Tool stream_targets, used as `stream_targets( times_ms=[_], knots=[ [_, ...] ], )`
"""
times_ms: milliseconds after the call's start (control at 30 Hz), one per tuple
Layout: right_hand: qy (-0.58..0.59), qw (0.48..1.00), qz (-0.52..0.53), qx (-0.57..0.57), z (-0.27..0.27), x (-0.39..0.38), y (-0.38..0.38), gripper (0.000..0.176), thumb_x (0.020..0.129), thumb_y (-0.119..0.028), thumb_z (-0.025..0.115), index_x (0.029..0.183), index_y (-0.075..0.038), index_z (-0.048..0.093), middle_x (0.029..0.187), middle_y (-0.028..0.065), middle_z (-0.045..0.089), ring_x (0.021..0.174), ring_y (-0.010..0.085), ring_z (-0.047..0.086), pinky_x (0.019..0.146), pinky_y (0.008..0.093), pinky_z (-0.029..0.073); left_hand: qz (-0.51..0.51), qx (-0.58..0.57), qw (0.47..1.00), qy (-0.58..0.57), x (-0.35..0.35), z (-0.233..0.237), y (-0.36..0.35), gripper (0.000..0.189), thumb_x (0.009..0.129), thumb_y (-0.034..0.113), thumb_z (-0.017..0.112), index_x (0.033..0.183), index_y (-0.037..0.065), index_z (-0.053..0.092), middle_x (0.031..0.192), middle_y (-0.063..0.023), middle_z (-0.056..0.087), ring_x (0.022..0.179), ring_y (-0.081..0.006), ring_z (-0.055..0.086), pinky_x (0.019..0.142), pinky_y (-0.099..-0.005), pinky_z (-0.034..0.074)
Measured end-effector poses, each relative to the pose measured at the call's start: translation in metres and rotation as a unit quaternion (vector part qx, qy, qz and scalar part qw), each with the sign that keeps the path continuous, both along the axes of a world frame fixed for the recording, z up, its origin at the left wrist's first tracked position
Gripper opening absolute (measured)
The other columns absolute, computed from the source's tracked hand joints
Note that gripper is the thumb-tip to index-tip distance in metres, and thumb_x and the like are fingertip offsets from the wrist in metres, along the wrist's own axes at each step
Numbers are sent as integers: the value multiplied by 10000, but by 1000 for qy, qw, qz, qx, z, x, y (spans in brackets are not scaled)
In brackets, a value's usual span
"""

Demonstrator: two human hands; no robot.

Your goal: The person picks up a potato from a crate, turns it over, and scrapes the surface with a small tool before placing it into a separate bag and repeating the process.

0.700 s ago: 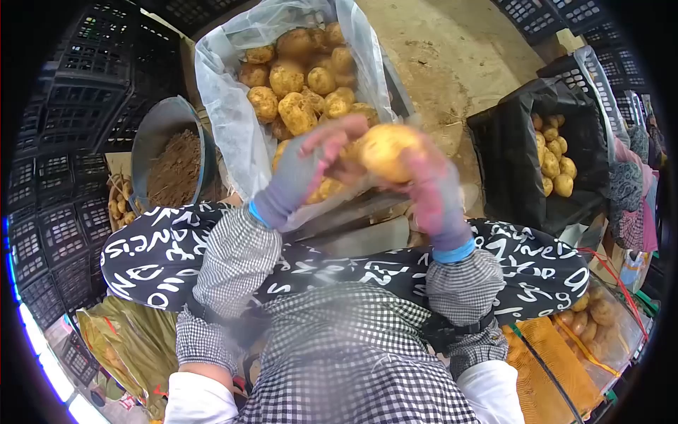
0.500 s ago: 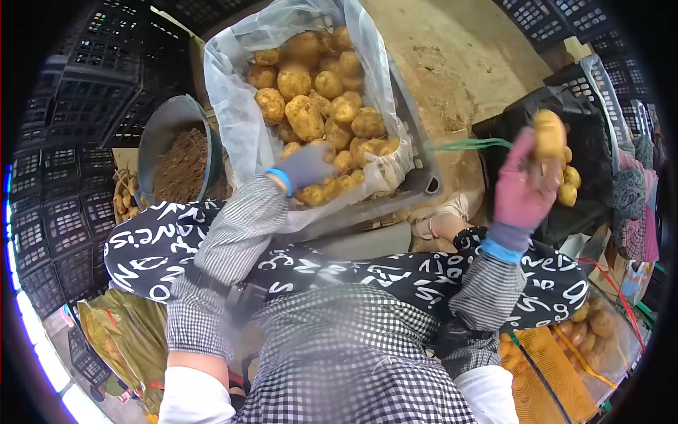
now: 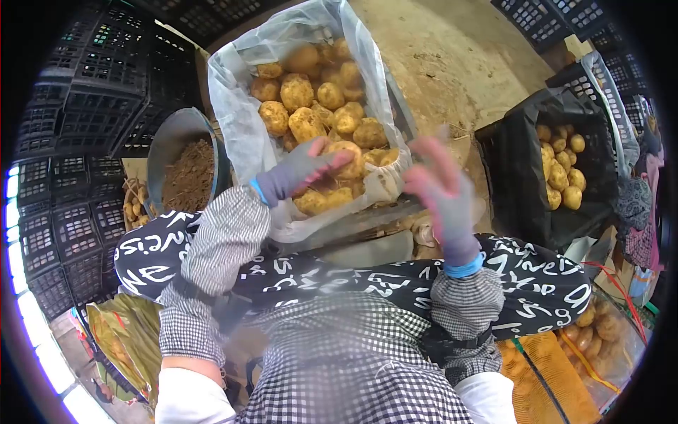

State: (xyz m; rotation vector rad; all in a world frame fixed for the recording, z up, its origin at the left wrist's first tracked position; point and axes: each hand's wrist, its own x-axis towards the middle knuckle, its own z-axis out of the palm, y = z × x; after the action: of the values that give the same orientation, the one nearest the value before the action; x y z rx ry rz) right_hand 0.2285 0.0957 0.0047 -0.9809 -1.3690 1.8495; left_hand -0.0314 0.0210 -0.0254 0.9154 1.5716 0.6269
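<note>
One potato point(image 3: 344, 160) pinched in your gloved left hand point(image 3: 298, 171) | your gloved right hand point(image 3: 449, 200) kinda blurry, fingers loosely spread | more potatoes point(image 3: 306, 125) in that translucent plastic liner point(image 3: 233, 88)

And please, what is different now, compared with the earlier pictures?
The left hand has taken hold of a potato over the white bag. The right hand, last at the black bag with another potato, has let it go and moved left, empty. The bucket and both bags stayed.
</note>
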Motion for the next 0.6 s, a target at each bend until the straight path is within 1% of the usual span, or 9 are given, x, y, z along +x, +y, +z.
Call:
stream_targets(
  times_ms=[100, 167, 200, 233, 300, 367, 433, 500, 600],
  knots=[
    [-82, 985, 150, -19, 6, -21, -18, 760, 831, -148, 773, 1450, 41, 375, 1313, 122, 538, 1035, 148, 590, 929, 289, 481, -2, 111, 993, 32, 35, 30, -12, 522, 946, 505, 581, 1133, 19, 547, 862, -60, 625, 600, -87, 597, 487, -232, 463],
    [-38, 986, 158, 45, -22, -24, -26, 842, 801, -181, 807, 1473, 30, 345, 1335, 120, 523, 1142, 159, 555, 984, 294, 457, 43, 85, 995, -19, 43, 32, -20, 503, 966, 470, 562, 1150, 3, 546, 939, -88, 631, 795, -158, 608, 695, -292, 487],
    [-13, 987, 159, 12, -21, -23, -27, 849, 798, -182, 810, 1475, 29, 343, 1347, 115, 514, 1181, 165, 531, 1009, 298, 439, 66, 73, 994, -44, 47, 33, -24, 494, 976, 453, 552, 1159, -5, 546, 978, -102, 634, 892, -193, 613, 799, -322, 499],
    [12, 987, 160, -22, -19, -22, -28, 856, 794, -183, 812, 1477, 29, 341, 1359, 110, 505, 1220, 171, 508, 1034, 301, 421, 87, 69, 993, -49, 44, 26, -27, 485, 967, 439, 572, 1170, 0, 548, 990, -119, 638, 907, -217, 625, 801, -331, 502],
    [53, 983, 158, -71, -11, -23, -28, 868, 788, -187, 817, 1479, 29, 338, 1377, 106, 490, 1262, 179, 483, 1067, 309, 397, 53, 144, 987, 53, 43, 26, -30, 477, 949, 415, 605, 1198, 12, 548, 1014, -145, 645, 938, -257, 643, 809, -344, 508],
    [84, 980, 151, -102, -1, -27, -26, 878, 782, -192, 822, 1478, 30, 335, 1389, 107, 480, 1267, 183, 481, 1083, 319, 384, -56, 290, 918, 264, 47, 34, -33, 483, 932, 395, 634, 1229, 25, 542, 1040, -164, 652, 971, -288, 655, 820, -352, 512],
    [100, 982, 136, -80, -10, -29, -28, 809, 789, -118, 796, 1459, 31, 367, 1410, 105, 472, 1274, 178, 467, 1082, 319, 373, 53, 190, 973, 118, 63, 46, -35, 499, 925, 398, 649, 1248, 37, 533, 1046, -161, 654, 978, -284, 661, 828, -354, 513],
    [85, 986, 134, -60, -16, -30, -31, 780, 795, -78, 783, 1453, 31, 378, 1428, 106, 461, 1285, 176, 454, 1084, 321, 365, 102, 170, 977, 78, 70, 45, -36, 510, 926, 407, 648, 1260, 42, 524, 1053, -162, 656, 989, -284, 665, 834, -354, 513],
    [42, 987, 148, -47, -16, -32, -31, 790, 799, -74, 781, 1462, 30, 365, 1444, 114, 446, 1299, 178, 443, 1091, 325, 359, 96, 249, 953, 144, 70, 32, -40, 515, 944, 431, 619, 1263, 40, 517, 1050, -169, 655, 987, -280, 670, 827, -347, 514]
  ],
)
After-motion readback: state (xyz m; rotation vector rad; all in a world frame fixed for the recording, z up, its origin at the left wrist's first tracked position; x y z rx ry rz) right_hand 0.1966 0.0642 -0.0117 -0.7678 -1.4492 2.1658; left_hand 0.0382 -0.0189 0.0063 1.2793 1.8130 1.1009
